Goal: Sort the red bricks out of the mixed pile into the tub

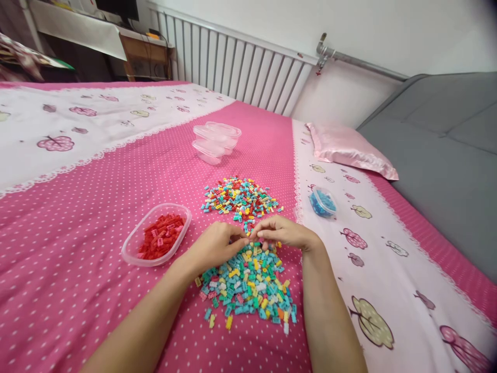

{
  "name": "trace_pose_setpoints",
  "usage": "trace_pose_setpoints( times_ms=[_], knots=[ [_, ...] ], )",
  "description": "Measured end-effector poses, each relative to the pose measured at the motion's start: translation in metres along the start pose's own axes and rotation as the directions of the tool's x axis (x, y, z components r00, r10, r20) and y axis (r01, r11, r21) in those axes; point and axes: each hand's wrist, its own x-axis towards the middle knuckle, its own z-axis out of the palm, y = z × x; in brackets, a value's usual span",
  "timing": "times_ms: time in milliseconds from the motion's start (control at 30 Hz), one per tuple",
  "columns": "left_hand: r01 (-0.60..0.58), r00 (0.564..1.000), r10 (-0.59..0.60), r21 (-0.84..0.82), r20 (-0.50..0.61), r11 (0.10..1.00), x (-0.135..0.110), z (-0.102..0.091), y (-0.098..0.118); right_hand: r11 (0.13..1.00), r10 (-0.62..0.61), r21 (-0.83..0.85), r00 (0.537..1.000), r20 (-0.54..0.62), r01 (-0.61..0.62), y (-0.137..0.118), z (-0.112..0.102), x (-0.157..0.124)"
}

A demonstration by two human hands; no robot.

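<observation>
Two heaps of small coloured bricks lie on the pink dotted bedspread (pixel 77 290): a far heap (pixel 240 199) with many red pieces and a near heap (pixel 246 287), mostly teal and yellow. My left hand (pixel 215 246) and my right hand (pixel 285 232) meet fingertip to fingertip between the heaps. Both are curled in a pinch on small pieces I cannot make out. A clear tub of red bricks (pixel 157 239) sits just left of my left hand. A smaller clear tub of blue bricks (pixel 323 202) stands to the right.
A stack of empty clear tubs (pixel 215 141) sits farther back on the bed. A pink satin pillow (pixel 347 150) lies at the right, beside a grey padded headboard (pixel 442 155). A white radiator (pixel 236 67) runs along the far wall.
</observation>
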Motion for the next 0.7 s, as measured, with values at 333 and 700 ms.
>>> trace_pose_setpoints(
  times_ms=[333, 700],
  knots=[
    [0.113, 0.956, -0.148, -0.147, -0.253, 0.983, 0.002, 0.002, -0.003, 0.947, -0.061, -0.294, 0.824, -0.563, -0.13, 0.018, 0.0, 0.024],
    [0.027, 0.842, -0.465, -0.838, -0.275, 0.545, 0.003, 0.016, 0.001, 0.871, -0.045, -0.405, 0.776, -0.629, -0.278, 0.018, 0.016, 0.039]
  ],
)
